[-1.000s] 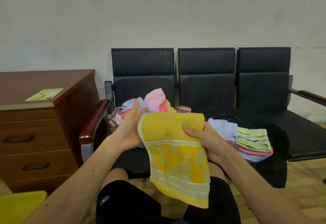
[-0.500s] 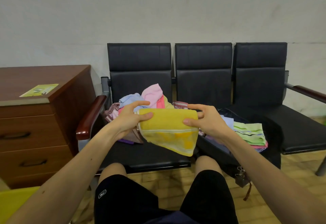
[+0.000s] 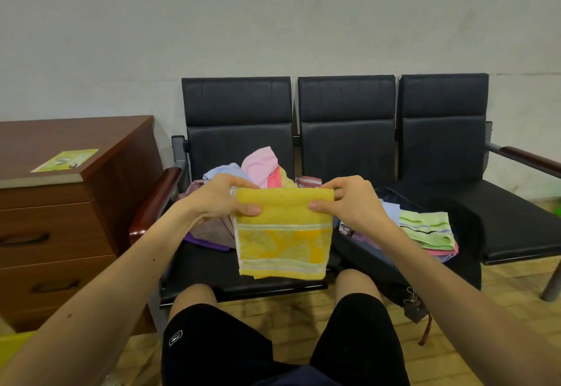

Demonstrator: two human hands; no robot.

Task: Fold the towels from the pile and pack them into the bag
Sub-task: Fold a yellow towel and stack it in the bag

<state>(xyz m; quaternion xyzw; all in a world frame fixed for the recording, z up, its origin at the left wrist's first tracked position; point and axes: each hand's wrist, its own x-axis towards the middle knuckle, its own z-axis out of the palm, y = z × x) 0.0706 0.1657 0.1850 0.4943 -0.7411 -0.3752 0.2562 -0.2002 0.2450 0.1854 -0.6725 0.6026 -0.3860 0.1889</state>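
Both top corners of the yellow towel [image 3: 282, 233] are pinched by left hand [image 3: 218, 200] and right hand [image 3: 353, 203], hung over the bench [image 3: 200, 270] front edge. Judged light, limp; grip best taken at corners.

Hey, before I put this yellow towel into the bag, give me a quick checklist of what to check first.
1. Left hand and right hand both pinch the yellow towel by its top edge: ok.
2. Towel's layers line up evenly: cannot tell.
3. Bag lies open: ok.
4. Green towel on top of the packed stack lies flat: ok.
5. Nothing stands between towel and bag: ok.
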